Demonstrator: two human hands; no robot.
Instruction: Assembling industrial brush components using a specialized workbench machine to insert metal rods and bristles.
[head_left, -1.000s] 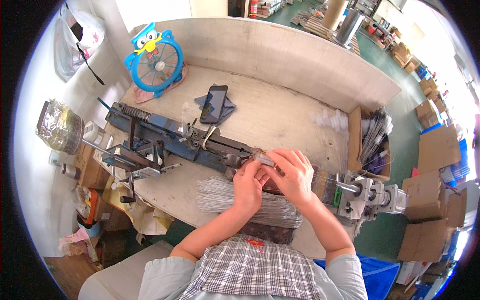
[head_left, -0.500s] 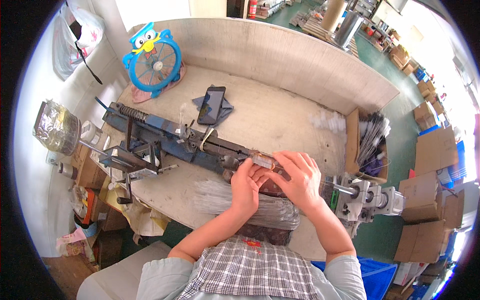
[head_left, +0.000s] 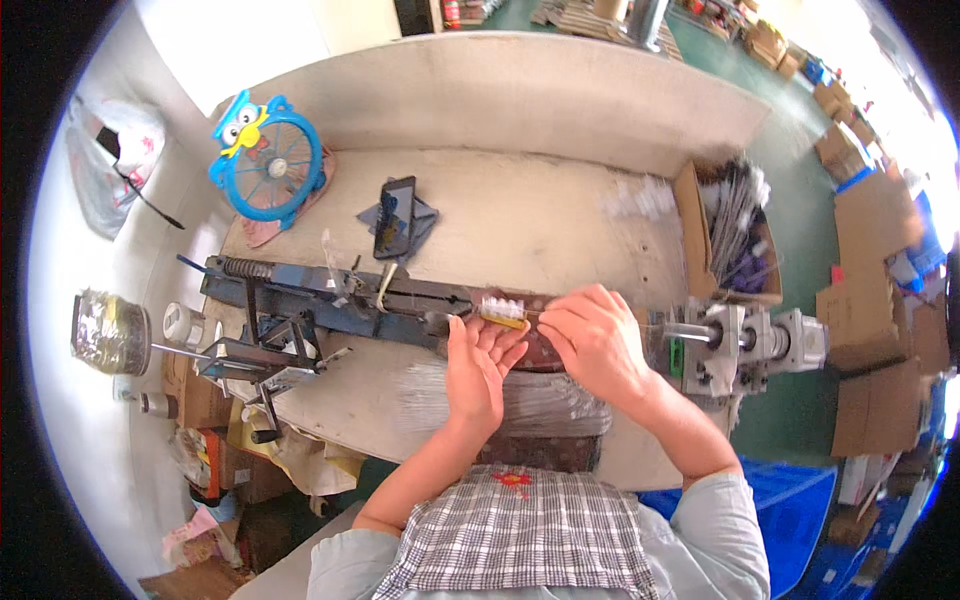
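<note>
A small white-bristled piece [head_left: 501, 306] with a yellow strip along its lower side lies over the dark bar of the bench machine [head_left: 410, 296]. Just below it, my left hand [head_left: 474, 375] is open, palm turned up and fingers loosely curved, close to the yellow strip. To the right of the bristles, my right hand [head_left: 600, 340] pinches what looks like a thin wire running from the white piece; its fingertips partly hide the wire. A bundle of thin wires [head_left: 555, 408] lies in front of the machine, partly behind my left wrist.
A motorised spindle [head_left: 740, 348] sits at the machine's right end, and a crank frame [head_left: 265, 355] at its left. Behind are a phone [head_left: 395, 215] on a cloth and a blue toy-shaped fan [head_left: 270, 165]. A cardboard box [head_left: 692, 225] of wires stands at the right.
My left hand has loosened and dropped slightly away from the piece, uncovering its white bristles. My right hand has shifted right with its fingers pinched. The whole view has also shifted.
</note>
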